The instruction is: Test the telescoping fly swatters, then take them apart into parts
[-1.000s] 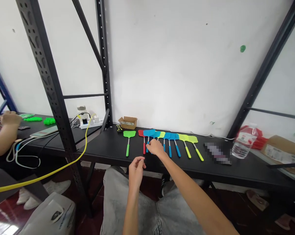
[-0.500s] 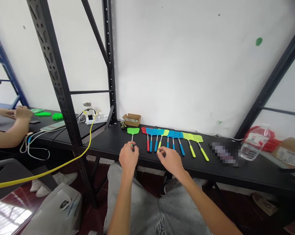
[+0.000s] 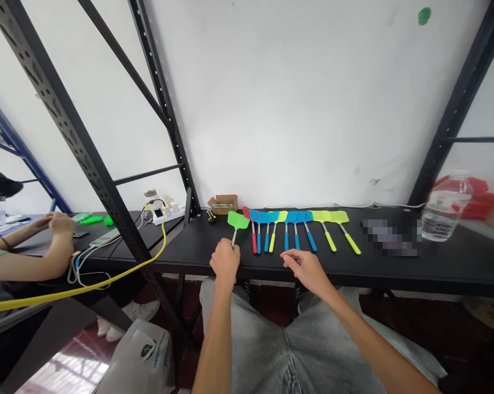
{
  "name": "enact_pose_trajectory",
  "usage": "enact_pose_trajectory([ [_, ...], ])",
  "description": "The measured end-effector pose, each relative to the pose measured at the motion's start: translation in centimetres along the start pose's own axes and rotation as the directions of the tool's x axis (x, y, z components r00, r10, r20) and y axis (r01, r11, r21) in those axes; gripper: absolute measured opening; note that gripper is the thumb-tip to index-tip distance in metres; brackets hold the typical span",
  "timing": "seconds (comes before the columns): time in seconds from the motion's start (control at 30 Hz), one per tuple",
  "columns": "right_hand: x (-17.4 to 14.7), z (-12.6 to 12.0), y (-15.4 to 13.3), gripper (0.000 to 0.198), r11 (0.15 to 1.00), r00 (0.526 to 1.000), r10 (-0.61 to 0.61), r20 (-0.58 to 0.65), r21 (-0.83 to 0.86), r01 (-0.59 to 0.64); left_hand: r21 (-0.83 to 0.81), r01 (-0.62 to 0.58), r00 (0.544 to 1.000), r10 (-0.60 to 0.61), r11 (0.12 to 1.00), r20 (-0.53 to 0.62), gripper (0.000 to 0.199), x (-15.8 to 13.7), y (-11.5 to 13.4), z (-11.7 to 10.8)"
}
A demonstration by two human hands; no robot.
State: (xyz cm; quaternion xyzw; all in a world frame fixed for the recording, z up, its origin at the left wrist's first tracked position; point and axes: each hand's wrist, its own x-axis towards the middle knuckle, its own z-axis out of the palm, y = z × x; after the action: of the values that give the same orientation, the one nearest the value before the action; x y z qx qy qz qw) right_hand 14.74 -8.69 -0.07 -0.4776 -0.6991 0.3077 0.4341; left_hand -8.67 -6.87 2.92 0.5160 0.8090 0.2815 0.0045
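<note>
My left hand [image 3: 225, 260] is closed round the handle of a green fly swatter [image 3: 238, 220], its flat head raised at a tilt near the left end of the row. Beyond my hands, several more swatters lie side by side with overlapping heads: a red swatter [image 3: 254, 241], several blue swatters [image 3: 296, 218] and several yellow-green swatters [image 3: 339, 217]. Their coloured handles point toward me. At the table's front edge, below the blue handles, my right hand [image 3: 306, 268] hovers with loosely bent fingers and nothing visible in them.
Behind the swatters stand a small open cardboard box [image 3: 224, 204] and a black-yellow tape measure [image 3: 211, 216]. A large water bottle [image 3: 446, 210] is at the right, near a blurred-out item [image 3: 390, 235]. A yellow cable [image 3: 119, 271] crosses at left, where another person's hands [image 3: 60, 223] work.
My left hand has closed on the green swatter and its head now tilts up, closer to the red one. My right hand has drawn back from the yellow-green handle. The view has shifted.
</note>
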Motion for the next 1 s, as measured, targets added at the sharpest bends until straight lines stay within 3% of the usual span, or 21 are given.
enact_pose_trajectory([
  [0.1, 0.0, 0.1, -0.4, 0.038, 0.991, 0.999, 0.035, 0.037, 0.127, -0.039, -0.082, 0.037, 0.999, -0.038, 0.996, -0.010, 0.029, -1.9, 1.0, -0.4],
  [0.23, 0.0, 0.2, -0.7, 0.036, 0.985, 0.998, 0.023, 0.059, 0.169, -0.033, -0.152, 0.103, 0.995, -0.104, 0.983, 0.003, 0.033, -2.1, 1.4, -0.3],
  [0.33, 0.1, 0.2, -0.8, 0.035, 0.982, 0.998, 0.020, 0.066, 0.185, -0.032, -0.228, 0.073, 0.996, -0.084, 0.971, -0.040, 0.040, -2.4, 1.7, -0.2],
  [0.47, 0.1, -0.4, -0.8, 0.042, 0.957, 0.998, 0.015, 0.058, 0.289, -0.031, -0.473, -0.185, 0.982, 0.180, 0.861, -0.056, 0.033, -5.6, 3.5, 0.0],
  [0.6, -0.2, -2.0, -1.1, 0.054, 0.847, 0.997, 0.072, 0.012, 0.528, -0.067, -0.718, -0.314, 0.881, 0.472, 0.621, 0.023, 0.016, -10.4, 6.0, 1.1],
  [0.73, -0.6, -3.5, -1.6, 0.050, 0.795, 0.997, 0.076, 0.005, 0.603, -0.063, -0.851, -0.216, 0.840, 0.536, 0.478, 0.088, 0.008, -13.1, 7.5, 2.2],
  [1.0, -1.3, -2.7, -2.1, 0.042, 0.813, 1.000, 0.018, 0.013, 0.581, -0.023, -0.940, -0.010, 0.851, 0.497, 0.340, 0.170, 0.039, -13.5, 8.2, 2.3],
])
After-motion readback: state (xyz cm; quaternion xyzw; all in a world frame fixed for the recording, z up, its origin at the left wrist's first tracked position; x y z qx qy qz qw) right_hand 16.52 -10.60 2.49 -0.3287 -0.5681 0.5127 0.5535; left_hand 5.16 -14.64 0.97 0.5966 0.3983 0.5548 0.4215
